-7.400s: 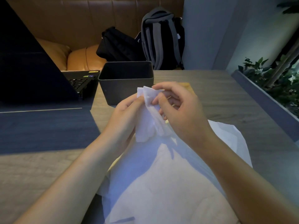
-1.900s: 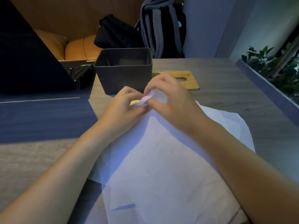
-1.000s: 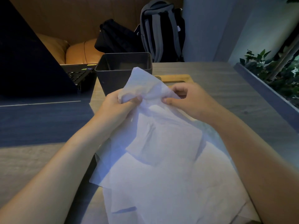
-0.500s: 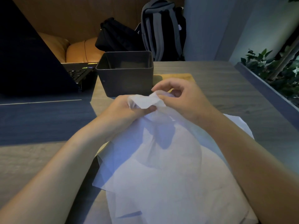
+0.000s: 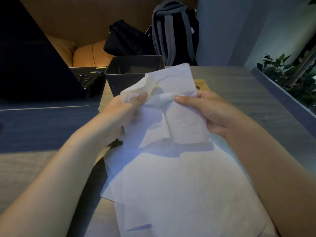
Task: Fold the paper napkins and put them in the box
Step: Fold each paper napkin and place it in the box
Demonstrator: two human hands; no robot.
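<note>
Dim room, grey wood-grain worktop point(image 5: 239, 86) lit in patches. A tan leather sofa point(image 5: 85, 53) is set behind it against brown panelling point(image 5: 77, 17), with a blue-grey wall point(image 5: 230, 31) and leafy planter point(image 5: 287, 72) seen right.

Counts: two hands – left hand point(image 5: 119, 112), right hand point(image 5: 210, 113). One held napkin point(image 5: 171, 103), a loose napkin pile point(image 5: 179, 185) below – sheet count unclear. One dark box point(image 5: 123, 79), one laptop point(image 5: 42, 65), two bags: black bag point(image 5: 124, 40), grey-strapped backpack point(image 5: 174, 31).

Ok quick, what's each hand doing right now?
Left hand: pinching the raised napkin.
Right hand: pinching the same napkin's other side.
</note>
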